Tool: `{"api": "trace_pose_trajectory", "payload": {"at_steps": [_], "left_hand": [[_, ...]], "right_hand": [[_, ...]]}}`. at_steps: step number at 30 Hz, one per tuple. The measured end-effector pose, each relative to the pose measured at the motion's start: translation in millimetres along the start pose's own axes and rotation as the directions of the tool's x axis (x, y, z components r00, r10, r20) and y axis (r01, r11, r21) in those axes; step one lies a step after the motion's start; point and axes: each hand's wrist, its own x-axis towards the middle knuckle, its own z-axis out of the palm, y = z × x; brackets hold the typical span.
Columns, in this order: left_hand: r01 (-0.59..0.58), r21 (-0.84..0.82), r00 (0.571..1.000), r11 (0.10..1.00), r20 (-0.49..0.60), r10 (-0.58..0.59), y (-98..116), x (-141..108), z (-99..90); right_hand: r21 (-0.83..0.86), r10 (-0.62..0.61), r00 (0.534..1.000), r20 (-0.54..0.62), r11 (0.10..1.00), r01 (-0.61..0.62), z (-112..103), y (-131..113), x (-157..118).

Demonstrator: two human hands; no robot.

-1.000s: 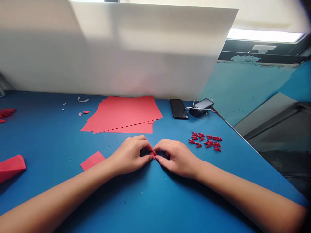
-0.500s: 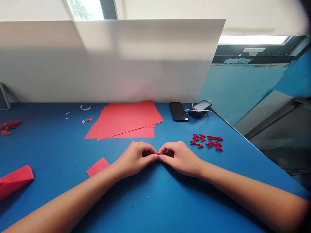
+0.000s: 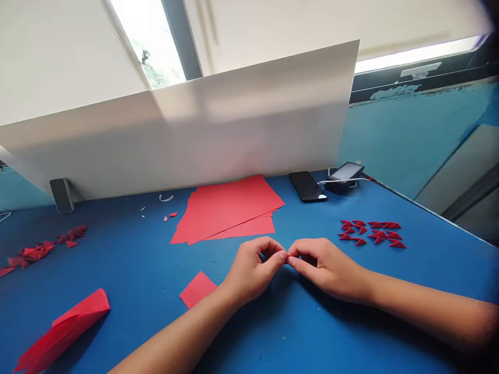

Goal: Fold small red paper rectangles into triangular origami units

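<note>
My left hand (image 3: 257,267) and my right hand (image 3: 331,267) meet at their fingertips above the blue table. Between them they pinch a small red paper piece (image 3: 287,258), mostly covered by the fingers. Beside my left forearm lies a red paper square (image 3: 198,289), partly hidden by the arm. Several small folded red triangles (image 3: 380,235) are laid out in groups to the right of my right hand. Behind my hands is a stack of large red sheets (image 3: 234,205).
A black phone (image 3: 307,186) and a cabled device (image 3: 345,176) lie at the back right. On the left are a folded red paper bundle (image 3: 66,330), loose red pieces (image 3: 37,252) and a grey upright object (image 3: 62,196). A white board (image 3: 249,124) stands behind.
The view has tilted and turned left, so the table's things appear further right and more of the left side shows. Both hands keep their pinch on the small red piece.
</note>
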Motion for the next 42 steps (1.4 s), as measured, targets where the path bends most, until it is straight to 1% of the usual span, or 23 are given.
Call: {"api": "trace_pose_trajectory", "payload": {"at_steps": [5, 8, 12, 15, 18, 21, 25, 30, 34, 38, 42], "left_hand": [[-0.038, -0.025, 0.999, 0.999, -0.023, 0.038, 1.8, -0.7, 1.6], [-0.008, -0.046, 0.999, 0.999, -0.048, 0.006, 6.2, -2.0, 3.6], [0.04, -0.114, 0.994, 0.993, -0.094, -0.051, 11.6, -5.9, 9.1], [0.016, -0.142, 0.997, 0.99, -0.069, -0.026, 10.6, -7.8, 12.6], [0.01, -0.132, 0.999, 0.991, -0.033, -0.015, 6.0, -7.2, 13.5], [0.016, -0.12, 0.997, 0.993, -0.075, -0.025, 1.8, -5.4, 13.5], [0.003, -0.057, 0.99, 0.998, -0.138, -0.011, 0.2, -5.2, 14.6], [-0.018, 0.002, 0.992, 1.0, -0.129, 0.019, 5.2, -9.0, 18.0], [-0.021, -0.017, 0.988, 1.0, -0.156, 0.018, 10.3, -10.6, 21.7], [-0.029, -0.029, 0.993, 0.999, -0.112, 0.026, 9.9, -10.1, 22.1], [-0.088, 0.037, 0.996, 0.995, 0.008, 0.088, 6.7, -11.0, 16.8]], "right_hand": [[-0.032, -0.092, 0.992, -0.087, 0.995, 0.09, 2.9, 0.0, -2.6], [-0.004, -0.146, 0.981, -0.127, 0.989, 0.146, 4.2, -2.3, -4.5], [-0.002, -0.169, 0.965, -0.2, 0.985, 0.172, 4.4, -5.6, -7.8], [-0.036, -0.169, 0.957, -0.237, 0.986, 0.165, 4.8, -5.4, -11.4], [-0.068, -0.151, 0.964, -0.219, 0.988, 0.14, 6.5, -2.7, -13.2], [-0.087, -0.14, 0.972, -0.19, 0.988, 0.126, 8.5, -0.4, -11.5], [-0.083, -0.118, 0.974, -0.195, 0.991, 0.103, 10.5, -1.1, -8.6], [-0.096, -0.187, 0.965, -0.185, 0.981, 0.171, 12.6, -6.2, -10.8], [-0.108, -0.206, 0.954, -0.216, 0.976, 0.187, 13.5, -9.6, -12.0], [-0.107, -0.186, 0.944, -0.271, 0.981, 0.163, 13.7, -7.5, -12.2], [-0.072, -0.202, 0.942, -0.268, 0.979, 0.189, 12.9, -4.7, -14.0]]}}
